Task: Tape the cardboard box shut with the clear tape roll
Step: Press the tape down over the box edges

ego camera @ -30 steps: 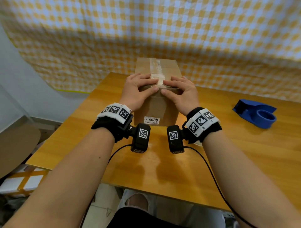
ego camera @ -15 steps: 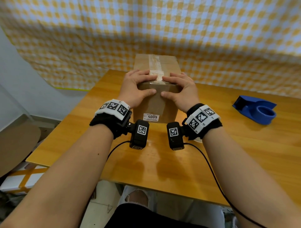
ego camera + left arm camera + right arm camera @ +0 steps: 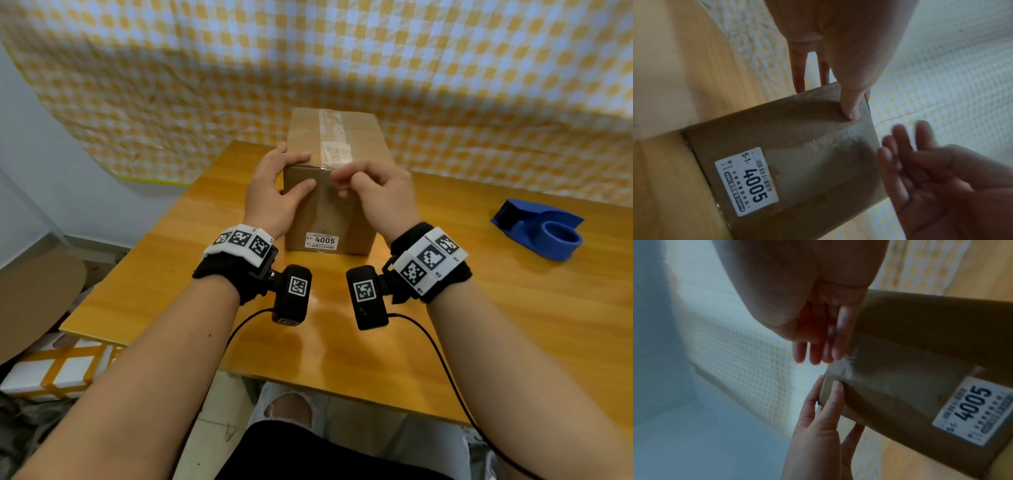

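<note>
Cardboard box [image 3: 334, 192] stands on the bench [image 3: 513, 308], flaps closed, contents hidden. Tape strip [image 3: 334, 144] runs along the top seam and over the near edge. Left hand [image 3: 277, 192] is laid open against the box's left corner. Right hand [image 3: 376, 192] hovers loosely curled, holding nothing. Judged: tape end should be pressed flat, box braced. Blue dispenser [image 3: 541, 229] sits well apart.

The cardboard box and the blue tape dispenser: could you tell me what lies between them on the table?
Nothing: in the head view only bare wooden table separates the cardboard box from the blue tape dispenser.
</note>
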